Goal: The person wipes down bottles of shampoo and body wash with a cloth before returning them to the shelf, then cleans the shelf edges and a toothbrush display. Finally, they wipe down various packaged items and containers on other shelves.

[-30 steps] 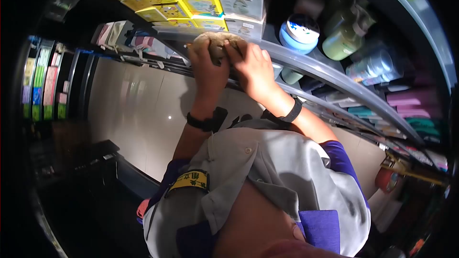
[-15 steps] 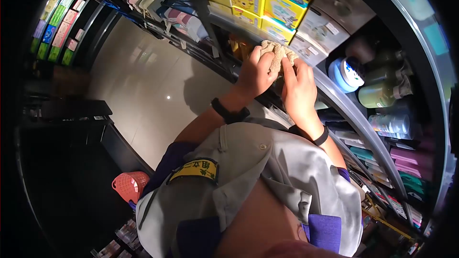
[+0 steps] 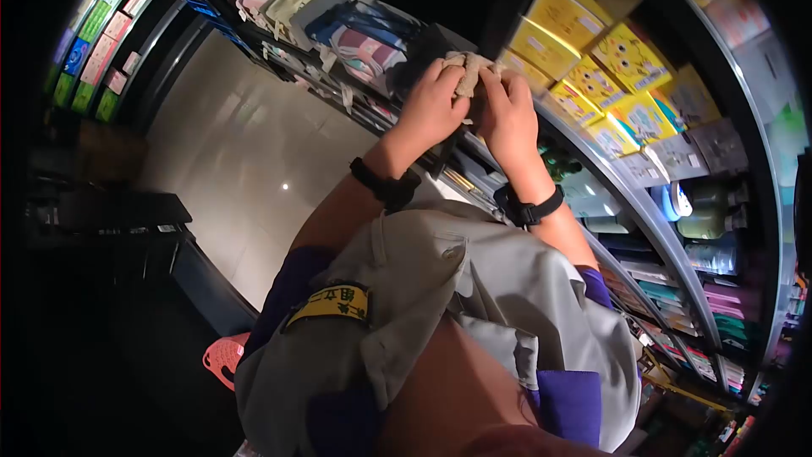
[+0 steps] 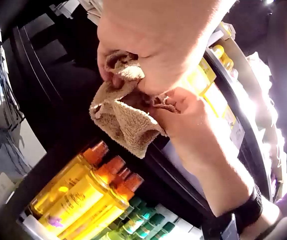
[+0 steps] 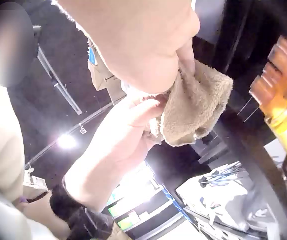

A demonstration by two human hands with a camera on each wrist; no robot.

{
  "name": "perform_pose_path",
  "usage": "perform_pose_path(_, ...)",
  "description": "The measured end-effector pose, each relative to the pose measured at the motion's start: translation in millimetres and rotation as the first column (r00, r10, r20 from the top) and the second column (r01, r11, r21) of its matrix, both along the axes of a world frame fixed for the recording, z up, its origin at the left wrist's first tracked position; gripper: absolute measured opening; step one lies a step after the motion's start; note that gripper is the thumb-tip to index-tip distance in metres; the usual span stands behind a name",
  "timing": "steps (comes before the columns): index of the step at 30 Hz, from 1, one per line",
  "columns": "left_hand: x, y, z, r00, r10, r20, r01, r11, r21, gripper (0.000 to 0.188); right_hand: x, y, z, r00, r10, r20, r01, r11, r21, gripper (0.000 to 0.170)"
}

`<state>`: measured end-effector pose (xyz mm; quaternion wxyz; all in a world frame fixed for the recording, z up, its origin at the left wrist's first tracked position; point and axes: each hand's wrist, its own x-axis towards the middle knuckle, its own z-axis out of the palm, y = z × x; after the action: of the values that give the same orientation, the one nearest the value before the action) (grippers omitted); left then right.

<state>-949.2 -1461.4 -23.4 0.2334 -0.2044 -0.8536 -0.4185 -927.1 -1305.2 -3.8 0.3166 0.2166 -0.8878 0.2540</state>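
Observation:
A tan terry cloth (image 3: 467, 72) is bunched between my two hands at the left end of the shelf with yellow boxes. My left hand (image 3: 431, 107) grips one side of it with curled fingers. On the other side my right hand (image 3: 510, 118) pinches the cloth between thumb and fingers. In the left wrist view a folded flap of the cloth (image 4: 126, 125) hangs below the hands, over a dark shelf edge. The right wrist view shows the cloth (image 5: 196, 107) spread out past the fingertips.
Yellow boxes (image 3: 584, 76) line the shelf at the right, with pump bottles farther along. Yellow bottles with orange caps (image 4: 81, 197) stand below the cloth. Packed fabric goods (image 3: 359, 42) fill the rack at the left. A pink basket (image 3: 224, 361) is low on the left.
Both hands have moved left along the shelf edge with the cloth, from beside the yellow and grey boxes to the shelf's left end. The head view has turned too.

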Motion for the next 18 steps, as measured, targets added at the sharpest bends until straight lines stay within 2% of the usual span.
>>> perform_pose_path(2,-12,-9,9,0.996,-0.077,0.042,0.077,0.997,0.014,0.053,-8,-13,-2,0.999,-0.036,0.001,0.036,0.997,-0.067,0.045)
perform_pose_path(3,-17,-11,14,0.986,-0.154,0.061,0.152,0.988,0.035,0.052,-9,-18,-2,0.997,-0.059,-0.047,0.055,0.995,-0.085,0.045)
perform_pose_path(5,-26,-12,22,0.975,-0.219,0.04,0.217,0.975,0.047,0.049,-9,-24,4,0.994,-0.098,-0.04,0.094,0.992,-0.089,0.048)
perform_pose_path(9,-42,-22,60,0.955,-0.295,0.022,0.294,0.955,0.047,0.046,-12,-34,34,0.985,-0.137,-0.101,0.125,0.985,-0.121,0.049)
perform_pose_path(13,-49,-37,107,0.924,-0.302,-0.236,0.312,0.95,0.006,0.046,-26,-54,74,0.941,-0.162,-0.298,0.097,0.97,-0.222,0.052)
perform_pose_path(18,-59,-33,164,0.823,-0.391,-0.412,0.393,0.916,-0.083,0.047,-45,-67,103,0.836,-0.311,-0.453,0.172,0.931,-0.321,0.067)
